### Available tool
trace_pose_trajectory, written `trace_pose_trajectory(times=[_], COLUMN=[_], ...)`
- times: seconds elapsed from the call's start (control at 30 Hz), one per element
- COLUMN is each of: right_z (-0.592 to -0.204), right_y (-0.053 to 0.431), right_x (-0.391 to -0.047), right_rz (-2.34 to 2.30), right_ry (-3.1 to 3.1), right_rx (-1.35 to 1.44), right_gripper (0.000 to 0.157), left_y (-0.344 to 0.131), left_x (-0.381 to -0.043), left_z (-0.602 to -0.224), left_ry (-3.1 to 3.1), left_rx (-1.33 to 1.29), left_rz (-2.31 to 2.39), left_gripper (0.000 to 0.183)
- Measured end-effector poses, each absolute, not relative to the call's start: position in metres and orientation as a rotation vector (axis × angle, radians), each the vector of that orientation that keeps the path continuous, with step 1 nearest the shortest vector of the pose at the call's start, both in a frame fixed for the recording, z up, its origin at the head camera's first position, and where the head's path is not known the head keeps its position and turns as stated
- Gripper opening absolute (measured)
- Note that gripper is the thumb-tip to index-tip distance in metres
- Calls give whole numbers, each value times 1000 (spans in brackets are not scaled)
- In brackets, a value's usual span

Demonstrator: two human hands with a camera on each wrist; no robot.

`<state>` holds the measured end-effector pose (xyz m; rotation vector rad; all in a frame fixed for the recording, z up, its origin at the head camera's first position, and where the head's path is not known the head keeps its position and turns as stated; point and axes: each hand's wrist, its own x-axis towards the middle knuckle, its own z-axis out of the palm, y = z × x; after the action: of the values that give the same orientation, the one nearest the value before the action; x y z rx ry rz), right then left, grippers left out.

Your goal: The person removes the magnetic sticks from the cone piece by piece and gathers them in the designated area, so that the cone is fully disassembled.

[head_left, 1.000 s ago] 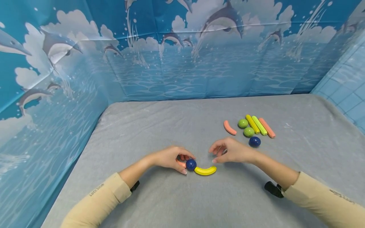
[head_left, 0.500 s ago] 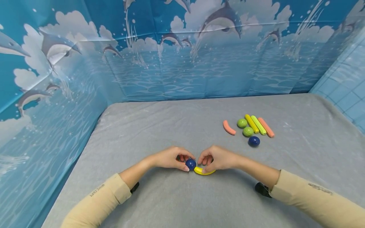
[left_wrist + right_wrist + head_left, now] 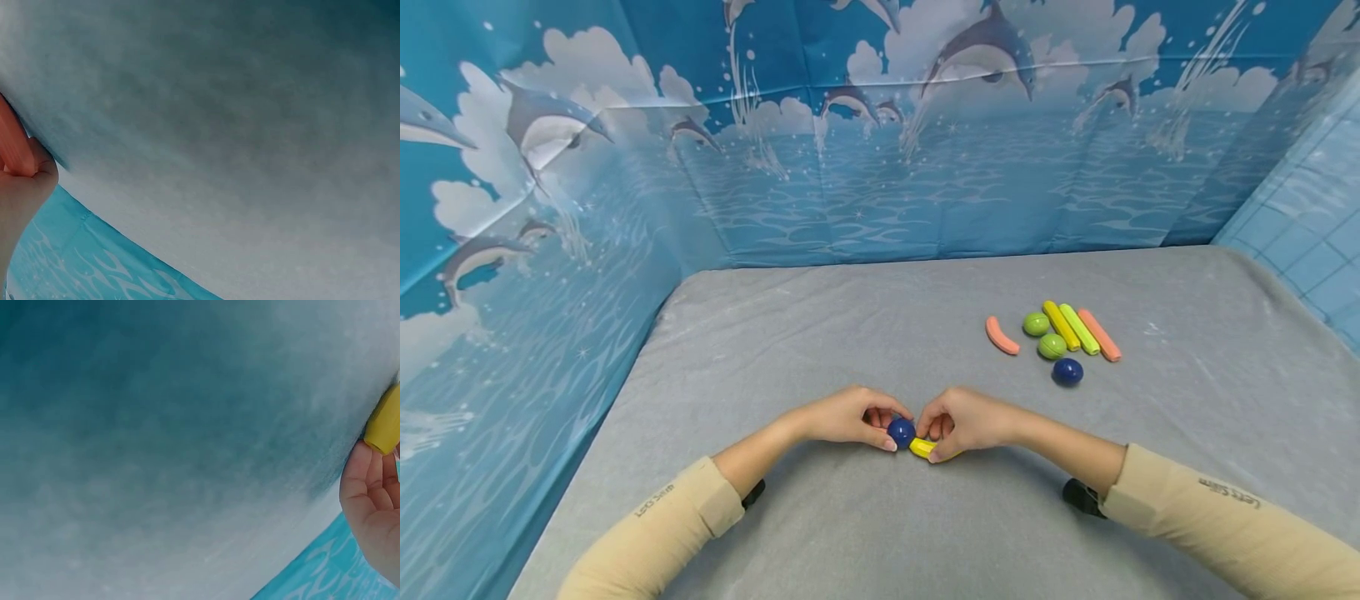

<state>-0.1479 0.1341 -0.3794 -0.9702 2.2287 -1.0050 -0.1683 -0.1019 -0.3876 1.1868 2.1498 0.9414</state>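
Observation:
My left hand (image 3: 852, 417) grips a salmon-coloured curved stick (image 3: 14, 142), which shows in the left wrist view and is hidden behind the fingers in the head view. Its thumb and index fingertips are at the sides of a shiny dark blue ball (image 3: 900, 432). To the ball's right, a yellow banana-shaped curved stick (image 3: 921, 447) has its left end right at the ball. My right hand (image 3: 976, 419) pinches this yellow stick between thumb and fingers, covering much of it. In the right wrist view the yellow stick's blunt end pokes out beside the palm.
Farther back on the right of the grey cloth (image 3: 775, 333) lie a salmon curved stick (image 3: 1002, 337), two green balls (image 3: 1052, 347), another blue ball (image 3: 1067, 372) and three straight sticks (image 3: 1079, 330) in yellow, lime and salmon. A dolphin-print curtain (image 3: 865, 200) stands behind.
My right hand has come left and down onto the yellow curved stick and now pinches it. The left hand's thumb has shifted slightly up beside the blue ball.

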Motion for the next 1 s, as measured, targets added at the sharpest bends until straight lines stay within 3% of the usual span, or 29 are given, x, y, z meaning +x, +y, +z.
trace_pose_trajectory(times=[1.0], right_z=[-377], right_y=[132], right_x=[-146], right_rz=[-872], right_ry=[2293], right_rx=[-1119], right_gripper=[14], left_y=[-101], left_x=[-167], left_z=[-389], left_ry=[2144], left_rx=[1244], left_rz=[953], left_gripper=[37])
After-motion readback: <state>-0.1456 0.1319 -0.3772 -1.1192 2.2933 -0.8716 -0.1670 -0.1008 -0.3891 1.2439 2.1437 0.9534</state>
